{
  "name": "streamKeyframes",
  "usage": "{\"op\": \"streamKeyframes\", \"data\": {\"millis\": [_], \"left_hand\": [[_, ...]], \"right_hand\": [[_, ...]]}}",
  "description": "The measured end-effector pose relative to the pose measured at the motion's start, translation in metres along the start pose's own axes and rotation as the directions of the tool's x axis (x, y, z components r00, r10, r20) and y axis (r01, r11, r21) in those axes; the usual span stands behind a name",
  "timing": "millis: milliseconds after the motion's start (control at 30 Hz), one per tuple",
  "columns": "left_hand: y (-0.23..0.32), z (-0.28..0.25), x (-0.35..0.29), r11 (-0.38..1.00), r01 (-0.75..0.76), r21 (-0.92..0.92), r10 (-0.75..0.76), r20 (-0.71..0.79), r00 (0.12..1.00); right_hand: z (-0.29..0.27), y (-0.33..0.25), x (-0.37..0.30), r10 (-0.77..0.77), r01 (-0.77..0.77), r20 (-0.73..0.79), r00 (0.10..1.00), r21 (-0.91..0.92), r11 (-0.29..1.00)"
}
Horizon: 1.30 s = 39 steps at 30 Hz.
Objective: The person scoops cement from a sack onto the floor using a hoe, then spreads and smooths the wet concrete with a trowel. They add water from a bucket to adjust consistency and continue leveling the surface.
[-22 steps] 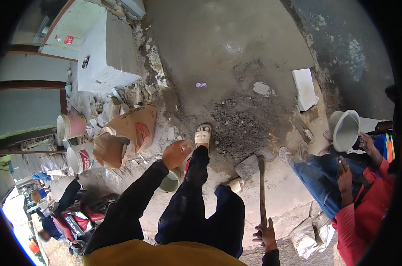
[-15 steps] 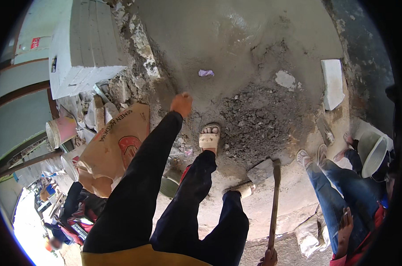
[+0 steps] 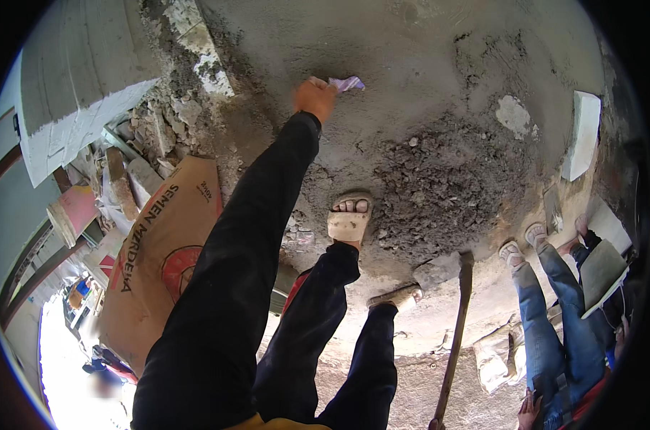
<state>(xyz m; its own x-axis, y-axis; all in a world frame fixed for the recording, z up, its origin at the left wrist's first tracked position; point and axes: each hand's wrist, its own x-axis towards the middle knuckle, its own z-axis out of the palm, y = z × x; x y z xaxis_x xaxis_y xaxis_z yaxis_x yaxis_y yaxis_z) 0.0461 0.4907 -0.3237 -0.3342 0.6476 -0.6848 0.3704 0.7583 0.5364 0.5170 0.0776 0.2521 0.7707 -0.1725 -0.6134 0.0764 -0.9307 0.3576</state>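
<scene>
My left hand (image 3: 315,99), at the end of a black sleeve, reaches down to the wet grey cement. Its fingers are closed on one end of a small purple and white scrap (image 3: 350,84), perhaps paper or plastic. Only a sliver of my right hand (image 3: 437,425) shows at the lower edge, around the wooden handle of a hoe (image 3: 455,347). The hoe's grey blade (image 3: 437,270) rests by a heap of crumbly dark mortar (image 3: 439,190). My sandalled left foot (image 3: 350,217) stands at the heap's left side.
A brown paper cement sack (image 3: 163,251) and rubble (image 3: 156,129) lie to the left, below a pale block-like structure (image 3: 88,86). A white block (image 3: 581,136) stands on the right. Another person in jeans (image 3: 547,315) is at the right, beside a pale bucket (image 3: 601,276).
My left hand has moved forward to the purple scrap and closed on its end. The view has shifted, and less of my right hand on the hoe handle shows.
</scene>
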Motion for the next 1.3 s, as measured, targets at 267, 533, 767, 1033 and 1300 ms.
{"op": "streamKeyframes", "data": {"millis": [267,533,767,1033,1300], "left_hand": [[0.02,-0.193,-0.131,0.997,-0.002,0.075,0.007,-0.058,0.998],[0.004,-0.573,-0.262,0.983,0.18,-0.027,-0.155,-0.64,0.752],[0.027,-0.728,-0.494,0.988,-0.062,0.138,0.152,-0.927,0.342],[0.016,-0.465,-0.747,0.868,-0.455,-0.198,0.077,-0.852,0.518],[0.011,-0.38,-0.981,0.975,-0.223,0.007,0.145,-0.781,0.608]], "right_hand": [[-0.015,0.004,-0.006,-0.097,0.103,0.105,0.99,-0.052,0.993],[-0.015,0.001,0.027,-0.302,0.334,0.28,0.911,-0.072,0.94],[-0.009,-0.011,0.04,-0.387,0.419,0.383,0.839,0.002,0.908],[-0.008,-0.001,0.08,-0.331,0.231,0.453,0.828,0.263,0.937],[0.027,-0.069,-0.024,-0.562,0.664,0.638,0.526,0.105,0.74]]}}
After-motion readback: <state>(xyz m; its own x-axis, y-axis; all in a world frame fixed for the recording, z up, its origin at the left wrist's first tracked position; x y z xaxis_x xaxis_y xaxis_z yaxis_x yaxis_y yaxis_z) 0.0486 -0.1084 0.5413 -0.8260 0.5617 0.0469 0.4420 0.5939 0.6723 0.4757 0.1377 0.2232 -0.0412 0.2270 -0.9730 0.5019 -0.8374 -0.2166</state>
